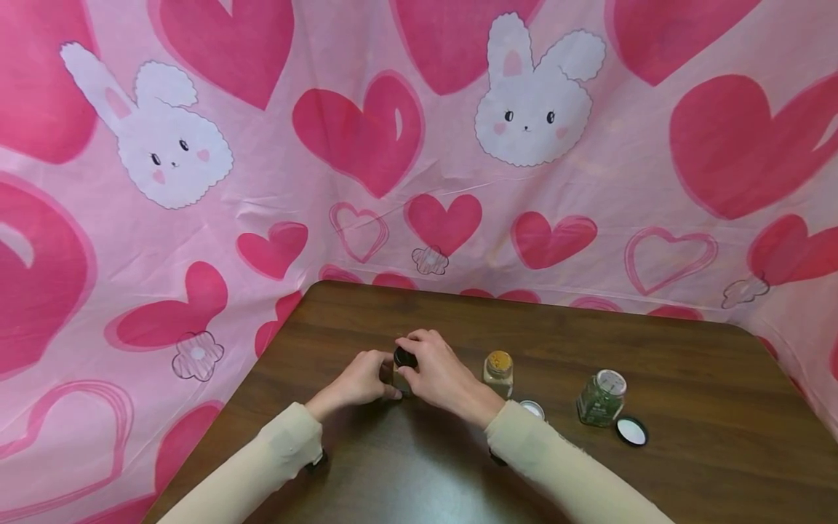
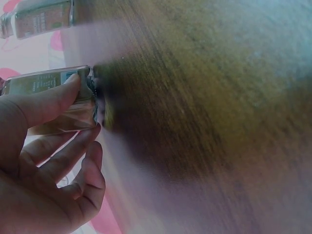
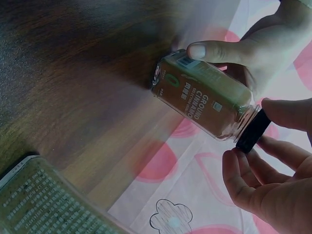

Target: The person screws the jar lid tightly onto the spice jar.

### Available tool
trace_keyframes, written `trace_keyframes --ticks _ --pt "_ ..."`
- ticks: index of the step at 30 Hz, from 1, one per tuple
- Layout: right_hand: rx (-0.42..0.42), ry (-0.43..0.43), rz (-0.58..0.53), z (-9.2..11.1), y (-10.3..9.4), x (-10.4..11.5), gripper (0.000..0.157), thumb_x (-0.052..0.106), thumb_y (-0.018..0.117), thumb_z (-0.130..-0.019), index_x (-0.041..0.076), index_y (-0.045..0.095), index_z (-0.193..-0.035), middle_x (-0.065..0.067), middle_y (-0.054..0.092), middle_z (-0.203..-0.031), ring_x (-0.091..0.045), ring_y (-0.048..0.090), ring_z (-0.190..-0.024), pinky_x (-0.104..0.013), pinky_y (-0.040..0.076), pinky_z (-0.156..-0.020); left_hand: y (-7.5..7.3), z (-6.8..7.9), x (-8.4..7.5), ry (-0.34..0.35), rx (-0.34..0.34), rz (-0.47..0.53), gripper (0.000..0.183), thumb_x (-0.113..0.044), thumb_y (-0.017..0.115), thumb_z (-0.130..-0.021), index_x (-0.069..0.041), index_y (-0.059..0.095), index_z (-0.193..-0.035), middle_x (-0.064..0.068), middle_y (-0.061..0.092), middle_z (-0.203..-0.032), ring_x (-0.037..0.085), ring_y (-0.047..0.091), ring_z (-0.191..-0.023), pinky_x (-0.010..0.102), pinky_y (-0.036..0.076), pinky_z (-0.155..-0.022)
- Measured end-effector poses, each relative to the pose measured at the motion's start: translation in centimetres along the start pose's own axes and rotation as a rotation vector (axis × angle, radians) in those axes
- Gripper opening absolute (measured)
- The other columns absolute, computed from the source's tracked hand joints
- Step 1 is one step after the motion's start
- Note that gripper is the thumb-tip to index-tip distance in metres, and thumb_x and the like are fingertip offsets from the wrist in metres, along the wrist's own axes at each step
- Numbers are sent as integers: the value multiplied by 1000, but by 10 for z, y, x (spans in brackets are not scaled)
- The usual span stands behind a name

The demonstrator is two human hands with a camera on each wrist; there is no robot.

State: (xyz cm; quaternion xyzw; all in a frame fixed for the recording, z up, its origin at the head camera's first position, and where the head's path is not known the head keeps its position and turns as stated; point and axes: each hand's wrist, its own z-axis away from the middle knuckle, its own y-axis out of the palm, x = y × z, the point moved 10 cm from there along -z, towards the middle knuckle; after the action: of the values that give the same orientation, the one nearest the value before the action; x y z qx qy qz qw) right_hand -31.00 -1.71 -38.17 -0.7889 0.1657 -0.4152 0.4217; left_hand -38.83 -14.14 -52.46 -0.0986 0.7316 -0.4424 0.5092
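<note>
A clear glass jar of ground cinnamon (image 3: pixel 200 97) stands near the far left of the table, brown powder inside. My left hand (image 1: pixel 360 380) grips its body low down, the thumb along the label side in the left wrist view. On its mouth sits a black cap (image 3: pixel 253 130), which my right hand (image 1: pixel 441 375) pinches between thumb and fingertips from above. Both hands partly hide the jar in the head view.
Right of the hands is an uncapped jar of yellow-orange powder (image 1: pixel 499 372), with a lid (image 1: pixel 532 409) by it, partly behind the right sleeve. Further right stands a jar of green flakes (image 1: pixel 599 404) with a white-topped mouth; a black-rimmed lid (image 1: pixel 632 431) lies beside it. Pink heart-patterned cloth (image 1: pixel 445 160) hangs behind the table.
</note>
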Motion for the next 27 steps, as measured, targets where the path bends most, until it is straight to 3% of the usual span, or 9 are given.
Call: trace_keyframes --ticks 6,10,12,13,19,21,23,24,27 --pt "13 6 9 1 2 -1 45 16 80 -95 1 68 -136 -15 66 -130 -29 58 -117 -41 55 -96 6 -3 9 -18 17 21 42 -35 98 -75 -23 78 -111 -11 74 -89 11 66 -77 35 55 -70" --pt "12 9 0 0 1 -1 45 15 80 -95 1 68 -136 -15 66 -130 -29 58 -117 -41 55 -96 -8 6 -28 32 18 24 39 -29 95 -80 -13 77 -111 -4 74 -89 14 65 -77 37 55 -69" --pt "11 7 -6 0 1 -1 45 15 81 -94 1 69 -135 -15 66 -130 -29 58 -117 -42 55 -96 -15 11 -49 19 22 9 37 -23 94 -81 -9 77 -109 0 74 -88 18 66 -77 40 56 -71" --pt "11 6 -9 0 1 -1 45 15 81 -94 1 69 -135 -15 66 -129 -29 58 -117 -42 55 -96 -16 11 -51 28 16 17 36 -25 94 -81 -10 77 -108 -2 74 -86 17 66 -76 39 55 -70" --pt "2 -8 -11 -1 0 -1 45 16 82 -94 2 69 -134 -14 66 -129 -29 59 -116 -42 55 -97 4 -3 10 -4 18 4 39 -41 97 -75 -30 76 -106 -15 71 -85 11 66 -75 34 54 -69" --pt "-1 -9 -12 0 0 -1 47 16 82 -94 2 68 -136 -15 66 -129 -30 59 -117 -43 54 -97 5 -4 12 -15 23 -11 39 -38 98 -75 -29 76 -106 -13 71 -85 12 66 -76 36 54 -70" --pt "-1 -6 -14 0 0 -1 50 16 82 -93 2 65 -139 -15 66 -130 -31 58 -119 -44 54 -99 2 -2 4 1 15 5 38 -35 97 -76 -25 76 -105 -12 71 -85 12 65 -76 35 54 -69" --pt "-1 -3 -18 0 -1 -2 52 16 82 -93 3 64 -140 -15 65 -131 -31 58 -120 -44 53 -99 -3 2 -11 18 11 -12 37 -31 97 -77 -21 76 -106 -8 72 -86 14 65 -77 35 53 -70" --pt "4 13 -49 1 -2 -4 56 15 83 -93 4 61 -143 -16 64 -134 -32 57 -123 -46 52 -101 -11 8 -32 41 13 -2 37 -26 95 -80 -13 76 -108 -4 72 -87 16 63 -76 35 53 -69"
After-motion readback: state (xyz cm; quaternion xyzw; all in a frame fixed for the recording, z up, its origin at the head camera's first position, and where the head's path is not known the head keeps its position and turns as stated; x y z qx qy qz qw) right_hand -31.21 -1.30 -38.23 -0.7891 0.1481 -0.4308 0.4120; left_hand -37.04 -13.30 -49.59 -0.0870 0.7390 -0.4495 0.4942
